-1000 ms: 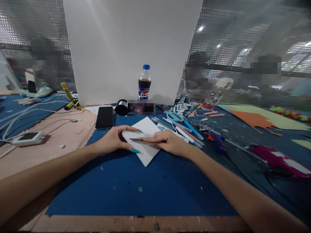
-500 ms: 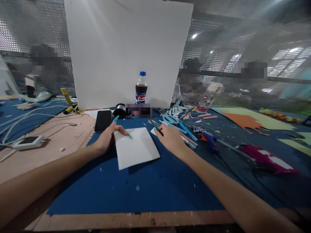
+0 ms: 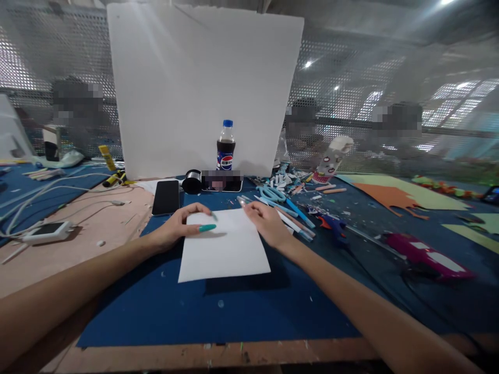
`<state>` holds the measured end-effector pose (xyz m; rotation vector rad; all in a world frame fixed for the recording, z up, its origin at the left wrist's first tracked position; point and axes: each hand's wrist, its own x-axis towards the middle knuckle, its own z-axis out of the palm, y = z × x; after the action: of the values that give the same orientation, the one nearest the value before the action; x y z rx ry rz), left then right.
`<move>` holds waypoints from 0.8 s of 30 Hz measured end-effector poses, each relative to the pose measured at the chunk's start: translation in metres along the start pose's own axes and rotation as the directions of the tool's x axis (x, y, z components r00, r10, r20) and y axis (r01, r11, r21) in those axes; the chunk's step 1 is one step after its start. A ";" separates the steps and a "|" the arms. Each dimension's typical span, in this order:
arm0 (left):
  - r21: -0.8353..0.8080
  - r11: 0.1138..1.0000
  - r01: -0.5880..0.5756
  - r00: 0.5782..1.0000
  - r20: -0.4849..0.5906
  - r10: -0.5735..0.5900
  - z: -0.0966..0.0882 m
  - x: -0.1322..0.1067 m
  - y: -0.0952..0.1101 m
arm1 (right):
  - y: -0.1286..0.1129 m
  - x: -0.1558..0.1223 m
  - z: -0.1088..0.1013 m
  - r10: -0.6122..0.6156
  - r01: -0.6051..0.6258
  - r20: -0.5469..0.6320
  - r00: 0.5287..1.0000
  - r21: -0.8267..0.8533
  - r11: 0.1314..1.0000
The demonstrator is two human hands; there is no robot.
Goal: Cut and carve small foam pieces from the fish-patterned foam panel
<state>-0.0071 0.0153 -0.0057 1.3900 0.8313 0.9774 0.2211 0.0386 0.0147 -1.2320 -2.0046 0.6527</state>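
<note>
A white square sheet [image 3: 226,254] is tilted above the blue mat [image 3: 163,322], its near edge raised over a shadow. At its far left side, my left hand [image 3: 177,227] has the thumb, with a long teal nail, across the top face and the index finger bent at the far edge. The remaining left fingers are hidden. My right hand [image 3: 268,221] pinches the far right corner, thumb and finger close together. Just beyond that hand lie light blue scissors [image 3: 272,194] and several pens [image 3: 298,213].
A cola bottle [image 3: 226,148] and a phone [image 3: 166,197] stand or lie behind the sheet, before a white board [image 3: 206,88]. To the right are a blue glue gun [image 3: 336,231], a magenta tool [image 3: 429,254] and cords. White cables [image 3: 50,192] cross the left side.
The sheet has turned slightly and its near edge has risen toward me. My right hand has moved from beside the sheet onto its corner. My left index finger has come down.
</note>
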 end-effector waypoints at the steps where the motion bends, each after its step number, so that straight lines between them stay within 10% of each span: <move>1: 0.045 0.999 -0.004 0.999 -0.035 0.006 0.001 0.000 0.000 | -0.001 0.000 0.001 0.050 -0.057 0.082 0.995 0.088 0.995; 6: 0.249 0.967 -0.054 0.942 -0.309 0.133 -0.004 0.009 -0.012 | 0.000 -0.001 0.005 0.121 -0.134 0.092 0.988 0.162 0.978; 11: 0.471 0.879 -0.081 0.756 -0.546 0.362 -0.026 0.018 -0.029 | -0.001 -0.003 0.003 0.188 -0.209 0.103 0.977 0.260 0.943; 24: 0.447 0.894 -0.044 0.817 -0.499 0.290 -0.021 0.016 -0.023 | -0.016 -0.018 0.018 0.298 -0.350 0.193 0.935 0.350 0.869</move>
<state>-0.0181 0.0398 -0.0280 1.5821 1.4391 1.4461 0.2043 0.0141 0.0093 -1.3185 -1.6711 1.2568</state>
